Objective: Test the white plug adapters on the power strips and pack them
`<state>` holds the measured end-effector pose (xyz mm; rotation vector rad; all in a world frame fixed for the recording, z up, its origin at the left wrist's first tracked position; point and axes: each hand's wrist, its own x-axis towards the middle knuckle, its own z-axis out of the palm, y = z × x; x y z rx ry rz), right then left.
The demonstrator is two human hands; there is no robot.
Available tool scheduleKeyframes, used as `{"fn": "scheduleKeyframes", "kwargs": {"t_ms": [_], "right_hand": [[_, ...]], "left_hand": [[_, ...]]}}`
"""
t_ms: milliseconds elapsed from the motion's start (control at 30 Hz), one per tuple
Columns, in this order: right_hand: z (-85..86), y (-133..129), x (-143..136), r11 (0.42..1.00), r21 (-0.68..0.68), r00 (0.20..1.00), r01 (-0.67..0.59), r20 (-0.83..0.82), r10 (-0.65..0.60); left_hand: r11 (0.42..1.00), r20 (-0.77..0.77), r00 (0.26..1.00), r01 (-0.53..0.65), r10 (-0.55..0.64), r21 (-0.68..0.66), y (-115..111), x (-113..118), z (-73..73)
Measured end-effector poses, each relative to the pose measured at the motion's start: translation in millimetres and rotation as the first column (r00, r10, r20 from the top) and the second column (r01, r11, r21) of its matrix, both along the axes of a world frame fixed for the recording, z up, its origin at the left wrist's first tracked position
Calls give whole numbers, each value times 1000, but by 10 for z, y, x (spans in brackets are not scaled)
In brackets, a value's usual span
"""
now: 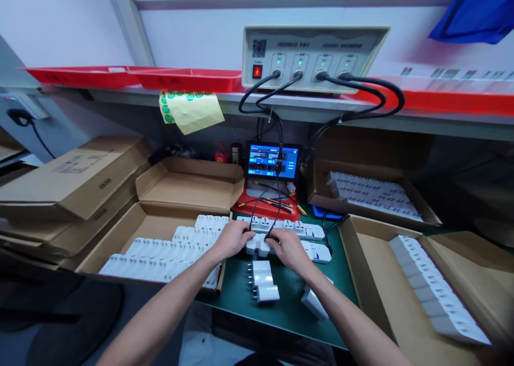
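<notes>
My left hand (234,238) pinches the end of a thin black cable at the white power adapters (263,246) that sit on the front power strip (318,251). Beside it, the fingers of my right hand (288,248) close on a second black cable (277,214) at the same adapters. The fingertips hide both cable plugs, so how far they are inserted cannot be seen. Behind my hands lies another white power strip (288,225). Several loose adapters (263,275) lie on the green mat (289,310) with their prongs facing left. More white adapters (317,300) are partly covered by my right forearm.
Open cartons of white adapters stand left (120,237), right (369,286) and back right (317,187). A lit screen (271,162) stands behind a red tray (244,200). Above, a tester box (313,53) with thick black cables and red trays (188,80) rests on a shelf.
</notes>
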<state>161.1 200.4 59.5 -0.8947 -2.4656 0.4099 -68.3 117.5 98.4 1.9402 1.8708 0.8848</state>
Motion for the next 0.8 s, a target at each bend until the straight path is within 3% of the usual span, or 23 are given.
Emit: {"fn": "scheduleKeyframes", "kwargs": {"t_ms": [233, 367, 567, 667, 800], "right_hand": [[-126, -69, -57, 989, 145, 994, 16, 108, -32], [-27, -71, -58, 991, 132, 992, 20, 121, -37], [219, 15, 435, 981, 190, 987, 29, 153, -59], [162, 15, 709, 968, 249, 944, 12, 318, -93], [12, 42, 778, 970, 227, 901, -84, 434, -23]], "left_hand": [[1000, -77, 997, -5, 3, -17, -34, 35, 21], [999, -193, 981, -6, 0, -34, -50, 63, 14], [999, -218, 976, 13, -20, -34, -75, 68, -18], [999, -199, 980, 24, -29, -27, -81, 71, -2], [998, -146, 989, -10, 19, 67, -110, 59, 1]]}}
